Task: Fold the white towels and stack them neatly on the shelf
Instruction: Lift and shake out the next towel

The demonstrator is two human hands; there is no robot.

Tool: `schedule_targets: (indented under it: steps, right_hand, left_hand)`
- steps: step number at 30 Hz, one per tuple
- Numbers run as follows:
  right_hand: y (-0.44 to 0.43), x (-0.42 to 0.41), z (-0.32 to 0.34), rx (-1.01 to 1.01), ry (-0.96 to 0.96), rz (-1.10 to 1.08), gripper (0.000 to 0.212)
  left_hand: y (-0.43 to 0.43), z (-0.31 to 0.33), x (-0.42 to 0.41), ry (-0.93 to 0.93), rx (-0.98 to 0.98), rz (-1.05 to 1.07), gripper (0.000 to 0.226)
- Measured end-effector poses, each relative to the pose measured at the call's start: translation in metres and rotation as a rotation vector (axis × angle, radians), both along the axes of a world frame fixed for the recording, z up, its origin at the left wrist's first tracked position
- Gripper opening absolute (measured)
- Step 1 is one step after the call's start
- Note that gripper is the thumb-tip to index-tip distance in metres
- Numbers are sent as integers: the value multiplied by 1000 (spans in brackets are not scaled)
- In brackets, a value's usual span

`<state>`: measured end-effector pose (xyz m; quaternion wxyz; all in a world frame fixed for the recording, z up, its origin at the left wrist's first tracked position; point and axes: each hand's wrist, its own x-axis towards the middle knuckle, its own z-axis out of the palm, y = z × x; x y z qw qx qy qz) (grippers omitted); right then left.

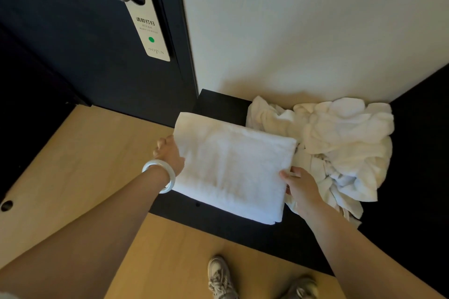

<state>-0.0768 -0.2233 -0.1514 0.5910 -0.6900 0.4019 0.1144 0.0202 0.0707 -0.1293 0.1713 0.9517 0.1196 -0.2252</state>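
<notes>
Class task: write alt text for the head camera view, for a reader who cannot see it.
A left hand and a right hand grip the side edges of a folded white towel over a dark shelf. Crumpled white towels lie heaped to its right.

One wide-angle camera, worn on the person's head, looks forward and steeply down. Both forearms (109, 213) reach in from the bottom edge toward the dark shelf (218, 102), which lies close below at mid-frame. The person's own shoes (220, 277) on the wooden floor (170, 262) show at the bottom; a dark door (73, 56) and a white wall (315, 19) fill the top.
</notes>
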Motion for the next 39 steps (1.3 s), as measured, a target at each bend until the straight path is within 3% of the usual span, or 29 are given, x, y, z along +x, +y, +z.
schedule_targets:
  steps: [4, 11, 17, 20, 23, 26, 28, 31, 36, 39]
  right_hand:
    - [-19, -3, 11, -54, -4, 69, 34]
    - [-125, 14, 44, -354, 22, 128, 42]
    - [-187, 50, 63, -901, 98, 347, 78]
    - [-209, 75, 57, -957, 141, 513, 93]
    - [-222, 98, 45, -810, 268, 552, 96]
    - [-231, 99, 39, -817, 306, 575, 60]
    - [-234, 102, 43, -756, 261, 549, 48]
    - [-234, 111, 66, -551, 79, 434, 46]
    - [-235, 124, 136, -522, -143, 372, 43]
    - [-245, 126, 147, -511, -150, 422, 74]
  left_hand:
    - [-38, 13, -9, -45, 233, -235, 71]
    - [-172, 25, -19, -98, 10, -518, 71]
    - [-280, 25, -9, -170, -124, -601, 75]
    - [-327, 17, 3, -127, -165, -617, 84]
    - [-361, 0, 12, -4, -272, -519, 99]
    - [-377, -18, 8, 143, -399, -352, 117]
    - [-382, -28, -2, 201, -460, -247, 125]
    - [-385, -22, -15, 191, -567, -72, 134]
    - [-382, 6, -17, 110, -908, 158, 88]
    - [-368, 15, -9, 153, -1001, 391, 88]
